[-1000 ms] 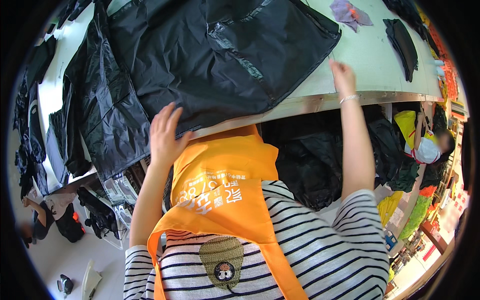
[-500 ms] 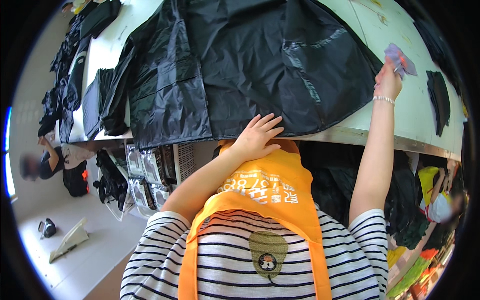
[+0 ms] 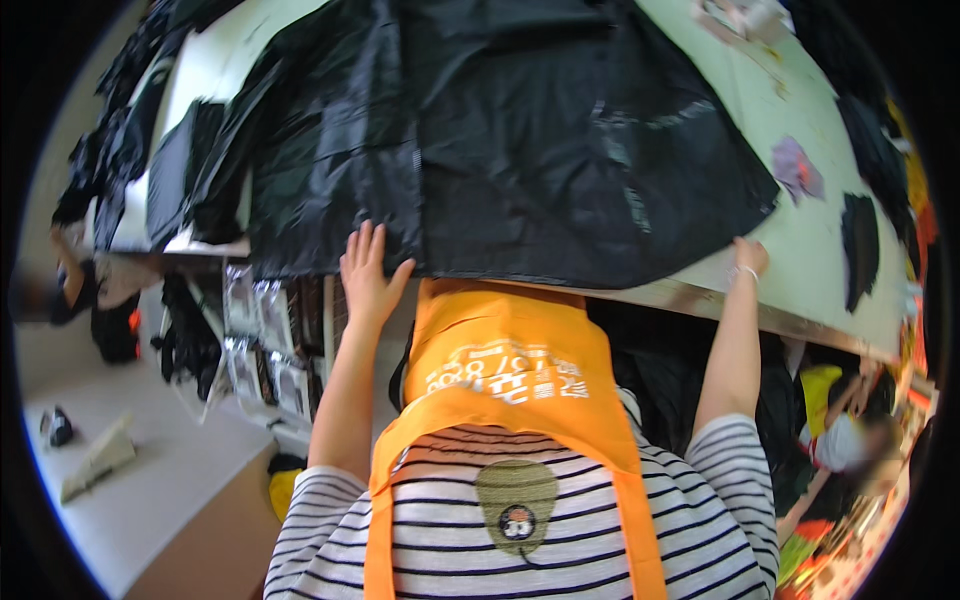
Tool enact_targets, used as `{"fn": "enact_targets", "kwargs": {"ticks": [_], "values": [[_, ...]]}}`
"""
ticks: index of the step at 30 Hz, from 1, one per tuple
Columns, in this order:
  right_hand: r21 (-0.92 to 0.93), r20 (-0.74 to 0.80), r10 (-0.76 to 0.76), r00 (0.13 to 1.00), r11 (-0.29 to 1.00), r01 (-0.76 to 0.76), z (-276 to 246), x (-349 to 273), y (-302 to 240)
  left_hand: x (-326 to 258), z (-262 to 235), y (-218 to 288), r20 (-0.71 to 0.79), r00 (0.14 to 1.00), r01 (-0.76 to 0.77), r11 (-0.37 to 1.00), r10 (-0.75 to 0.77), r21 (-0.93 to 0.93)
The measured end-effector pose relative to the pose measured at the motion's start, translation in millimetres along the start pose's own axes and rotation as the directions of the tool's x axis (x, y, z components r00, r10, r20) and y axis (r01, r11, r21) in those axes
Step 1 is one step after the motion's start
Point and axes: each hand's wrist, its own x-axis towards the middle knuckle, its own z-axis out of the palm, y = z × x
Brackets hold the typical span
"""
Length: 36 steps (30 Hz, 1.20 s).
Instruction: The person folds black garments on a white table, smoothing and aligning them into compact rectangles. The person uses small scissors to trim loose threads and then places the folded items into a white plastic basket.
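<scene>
A black jacket with a thin zip line lies spread over the pale table, its hem along the near edge. My left hand rests on the jacket's lower left part, fingers spread, holding nothing. Off the hem's right end, my right hand is at the table's near edge, apart from the jacket's corner. Its fingers are small and blurred, so their pose is unclear. Beyond it a crumpled lilac cloth with an orange spot lies on the tabletop.
A folded black piece lies at the table's right. More dark garments are heaped at the left. Packaged goods sit on a rack below. One person is at far left, another at right.
My right hand has let go of the lilac cloth, left it on the table and come down nearer to me. My left hand has slid left along the hem onto the jacket.
</scene>
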Motion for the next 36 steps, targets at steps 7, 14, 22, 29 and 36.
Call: {"fn": "enact_targets", "kwargs": {"ticks": [7,14,22,29,36], "values": [[0.274,-0.032,0.098,0.995,0.958,-0.085,-20.5,-23.9,-68.3,-3.2,5.3,-1.3,0.020,0.999,0.026,0.997,-0.027,0.077],[0.857,-0.285,-0.466,0.838,0.267,0.440,-142.7,-165.1,-276.0,0.5,9.1,-10.4,-0.011,1.000,-0.009,1.000,0.009,0.016],[0.714,0.056,-0.990,-0.132,-0.053,0.698,-77.9,-386.9,-255.7,36.8,-37.0,-41.5,0.418,0.858,0.472,0.137,-0.299,-0.871],[0.806,-0.164,-0.820,0.548,0.208,0.554,-110.8,-311.2,-185.0,57.8,2.0,-33.8,-0.191,0.925,0.170,0.808,-0.328,-0.564],[0.772,0.422,-0.268,0.866,0.608,-0.188,-37.3,-201.6,-95.7,78.8,-12.9,246.6,-0.039,0.824,-0.519,0.728,0.565,-0.448]]}}
